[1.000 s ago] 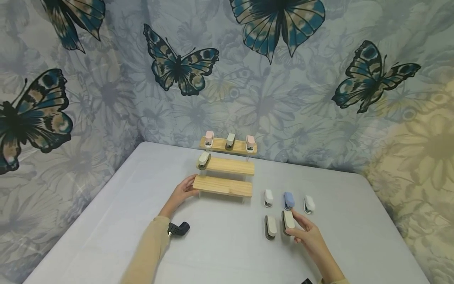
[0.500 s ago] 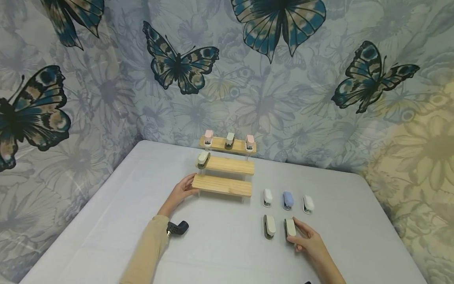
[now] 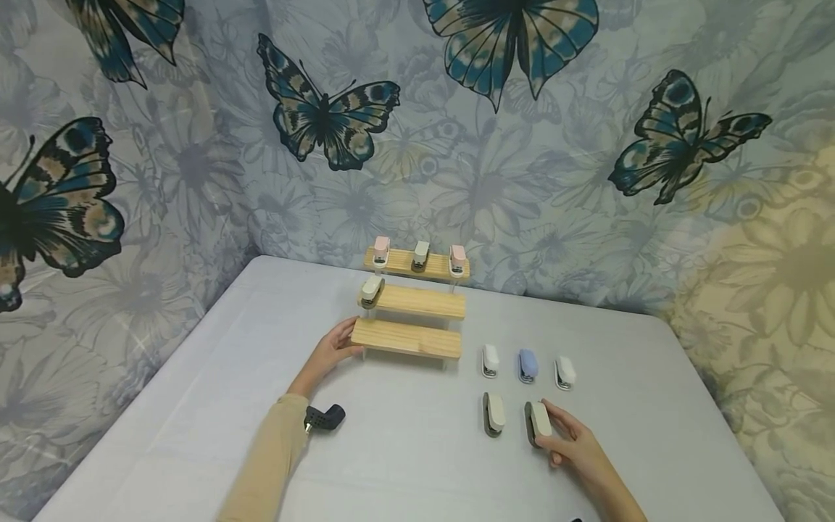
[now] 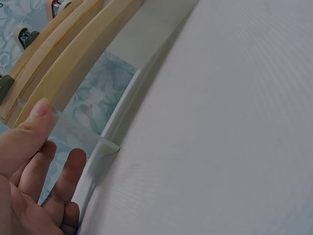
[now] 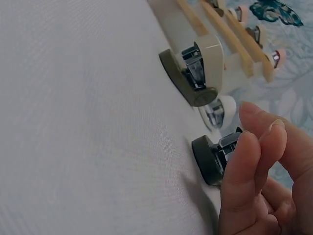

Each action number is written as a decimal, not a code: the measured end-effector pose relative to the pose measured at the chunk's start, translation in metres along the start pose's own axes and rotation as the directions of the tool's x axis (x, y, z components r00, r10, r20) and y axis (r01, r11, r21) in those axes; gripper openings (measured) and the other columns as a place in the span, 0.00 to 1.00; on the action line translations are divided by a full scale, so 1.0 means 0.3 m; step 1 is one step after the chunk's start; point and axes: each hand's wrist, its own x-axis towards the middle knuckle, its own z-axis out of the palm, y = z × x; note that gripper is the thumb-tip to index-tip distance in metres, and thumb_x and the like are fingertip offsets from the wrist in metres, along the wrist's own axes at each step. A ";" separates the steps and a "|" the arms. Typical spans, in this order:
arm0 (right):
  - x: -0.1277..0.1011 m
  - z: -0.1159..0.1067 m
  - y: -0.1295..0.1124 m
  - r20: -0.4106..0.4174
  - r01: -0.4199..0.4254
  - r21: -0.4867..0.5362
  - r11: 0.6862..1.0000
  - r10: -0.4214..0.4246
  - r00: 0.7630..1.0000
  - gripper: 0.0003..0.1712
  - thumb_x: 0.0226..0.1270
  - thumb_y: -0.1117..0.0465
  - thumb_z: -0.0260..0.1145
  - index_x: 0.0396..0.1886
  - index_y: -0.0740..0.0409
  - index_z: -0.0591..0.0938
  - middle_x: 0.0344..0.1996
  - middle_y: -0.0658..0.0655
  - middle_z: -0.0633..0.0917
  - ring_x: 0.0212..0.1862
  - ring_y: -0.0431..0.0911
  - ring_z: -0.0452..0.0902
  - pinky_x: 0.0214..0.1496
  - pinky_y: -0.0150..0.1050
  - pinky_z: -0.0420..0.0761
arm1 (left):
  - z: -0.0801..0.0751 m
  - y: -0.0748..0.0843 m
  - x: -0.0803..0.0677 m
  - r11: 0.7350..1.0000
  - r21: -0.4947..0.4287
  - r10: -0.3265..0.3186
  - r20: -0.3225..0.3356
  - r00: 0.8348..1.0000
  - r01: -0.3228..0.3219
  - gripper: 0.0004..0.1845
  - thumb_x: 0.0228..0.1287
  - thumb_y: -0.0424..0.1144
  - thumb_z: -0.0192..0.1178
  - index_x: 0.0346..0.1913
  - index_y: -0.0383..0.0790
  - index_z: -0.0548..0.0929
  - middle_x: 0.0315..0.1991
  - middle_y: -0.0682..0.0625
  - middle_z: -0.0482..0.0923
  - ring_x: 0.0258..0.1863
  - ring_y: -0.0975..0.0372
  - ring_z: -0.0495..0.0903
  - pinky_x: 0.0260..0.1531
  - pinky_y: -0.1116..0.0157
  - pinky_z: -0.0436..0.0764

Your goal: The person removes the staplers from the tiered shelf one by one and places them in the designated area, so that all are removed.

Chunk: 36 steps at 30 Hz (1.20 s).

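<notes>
My right hand (image 3: 569,448) (image 5: 254,166) has curled fingers on a beige stapler with a dark base (image 3: 538,423) (image 5: 209,157) that lies on the grey table (image 3: 404,464). To its left lies a second beige stapler (image 3: 493,414) (image 5: 195,73). My left hand (image 3: 331,349) (image 4: 29,166) rests against the left end of a three-step wooden stand (image 3: 407,338) (image 4: 73,68): the thumb is on the lowest step and straight fingers lie along its clear side panel (image 4: 93,142).
Behind the two beige staplers stands a row of a white stapler (image 3: 490,360), a blue one (image 3: 528,365) and another white one (image 3: 565,371). Three staplers sit on the stand's top step (image 3: 417,264), one on the middle step (image 3: 371,290). Butterfly cloth walls close off the back and left.
My right hand has drawn the beige stapler a little toward me and to the right. My left hand stays at the stand's end.
</notes>
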 end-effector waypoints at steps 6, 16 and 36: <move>0.001 -0.003 -0.007 0.005 0.010 0.010 1.000 -0.010 1.000 0.38 0.39 0.64 0.64 0.54 0.52 0.59 0.54 0.58 0.56 0.11 0.40 0.62 0.12 0.34 0.70 | 0.002 -0.004 0.008 1.000 0.007 0.014 0.004 1.000 -0.014 0.33 0.42 0.37 0.59 0.55 0.44 0.57 0.52 0.49 0.59 0.43 0.60 0.67 0.43 0.62 0.63; 0.038 -0.142 -0.019 0.151 0.188 -0.145 0.971 -0.166 0.974 0.37 0.50 0.63 0.57 0.58 0.48 0.50 0.57 0.56 0.47 0.11 0.42 0.61 0.14 0.40 0.69 | 0.012 0.001 0.010 0.999 -0.026 0.026 0.036 0.999 -0.025 0.34 0.42 0.38 0.59 0.55 0.42 0.57 0.52 0.47 0.60 0.43 0.59 0.67 0.44 0.63 0.63; 0.270 0.153 -0.272 0.300 0.476 0.044 0.879 -0.466 0.832 0.37 0.50 0.64 0.57 0.58 0.49 0.51 0.57 0.50 0.49 0.15 0.49 0.65 0.15 0.43 0.69 | 0.003 -0.005 -0.008 0.999 0.041 -0.022 -0.022 1.000 0.023 0.35 0.40 0.42 0.60 0.55 0.45 0.58 0.52 0.50 0.60 0.43 0.61 0.67 0.43 0.62 0.63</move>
